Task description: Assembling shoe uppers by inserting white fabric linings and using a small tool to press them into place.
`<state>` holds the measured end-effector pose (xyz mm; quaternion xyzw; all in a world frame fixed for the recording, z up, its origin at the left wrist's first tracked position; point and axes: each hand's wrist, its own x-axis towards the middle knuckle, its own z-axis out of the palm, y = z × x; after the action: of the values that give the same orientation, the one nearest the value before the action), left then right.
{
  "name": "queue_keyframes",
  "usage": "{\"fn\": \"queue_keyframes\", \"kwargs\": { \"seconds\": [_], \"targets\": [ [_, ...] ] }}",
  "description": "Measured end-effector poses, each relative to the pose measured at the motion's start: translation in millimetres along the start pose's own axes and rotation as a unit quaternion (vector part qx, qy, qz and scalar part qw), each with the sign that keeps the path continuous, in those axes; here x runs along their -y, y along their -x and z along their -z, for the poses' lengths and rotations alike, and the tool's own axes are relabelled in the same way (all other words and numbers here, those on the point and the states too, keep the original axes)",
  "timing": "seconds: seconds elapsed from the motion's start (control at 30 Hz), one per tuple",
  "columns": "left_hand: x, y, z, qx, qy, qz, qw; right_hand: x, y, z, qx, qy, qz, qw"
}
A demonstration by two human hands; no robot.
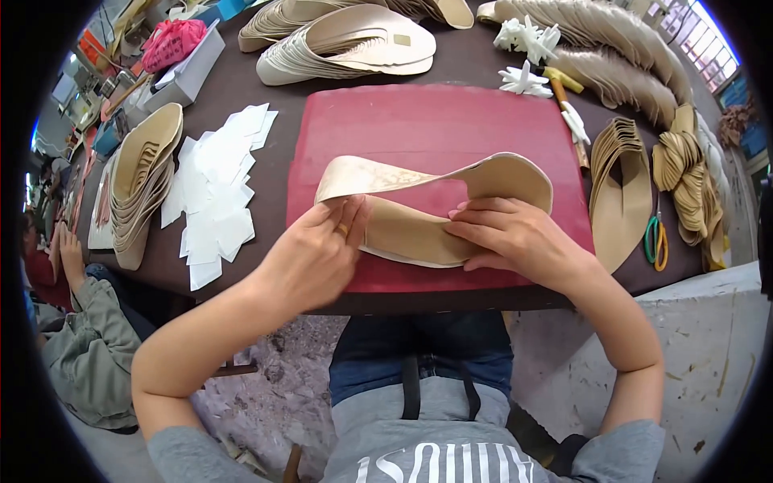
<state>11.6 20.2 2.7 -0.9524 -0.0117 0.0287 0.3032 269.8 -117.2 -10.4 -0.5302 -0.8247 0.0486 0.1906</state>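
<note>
A shoe upper (pixel 515 175), cream satin outside and tan inside, forms a long open loop over a red mat (pixel 427 121). My left hand (pixel 318 249) pinches its left end between thumb and fingers, with a ring on one finger. My right hand (pixel 515 241) grips the near side toward the right, fingers on the tan inner face and thumb at the lower edge. The far side of the loop rises and curves round at the right. Part of the near left edge is hidden behind my left hand.
White pieces (pixel 217 185) lie spread left of the mat, beside stacked uppers (pixel 145 181). More uppers (pixel 346 48) stand at the back. To the right are tan stacked pieces (pixel 618 185), scissors (pixel 656 241) and a hammer (pixel 564 88). A co-worker's arm (pixel 72 262) is far left.
</note>
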Motion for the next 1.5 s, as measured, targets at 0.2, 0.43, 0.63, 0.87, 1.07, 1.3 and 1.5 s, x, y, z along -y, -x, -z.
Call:
{"fn": "queue_keyframes", "kwargs": {
  "seconds": [0.2, 0.43, 0.63, 0.87, 1.07, 1.3, 1.5],
  "targets": [
    [-14, -23, -2, -0.122, 0.326, 0.139, 0.927, 7, -11, -5, 0.004, 0.07, 0.0, 0.998],
    [-15, -31, 1, -0.073, 0.352, 0.222, 0.906, 9, -15, -3, -0.031, -0.024, -0.135, 0.99],
    [-20, -28, -13, -0.099, 0.305, 0.229, 0.919, 9, -12, -11, -0.086, 0.06, -0.026, 0.994],
    [-20, -40, -11, -0.14, 0.291, 0.228, 0.918, 14, -17, -7, -0.084, 0.064, -0.123, 0.987],
    [-20, -22, -17, -0.105, 0.342, 0.219, 0.908, 5, 2, -11, -0.06, 0.077, -0.043, 0.994],
    [-16, -12, -21, -0.14, 0.304, 0.12, 0.935, 13, 12, -21, -0.014, 0.099, -0.01, 0.995],
    [-11, 24, -19, -0.029, 0.321, 0.099, 0.941, 17, 17, -24, 0.041, 0.081, -0.02, 0.996]
  ]
}}
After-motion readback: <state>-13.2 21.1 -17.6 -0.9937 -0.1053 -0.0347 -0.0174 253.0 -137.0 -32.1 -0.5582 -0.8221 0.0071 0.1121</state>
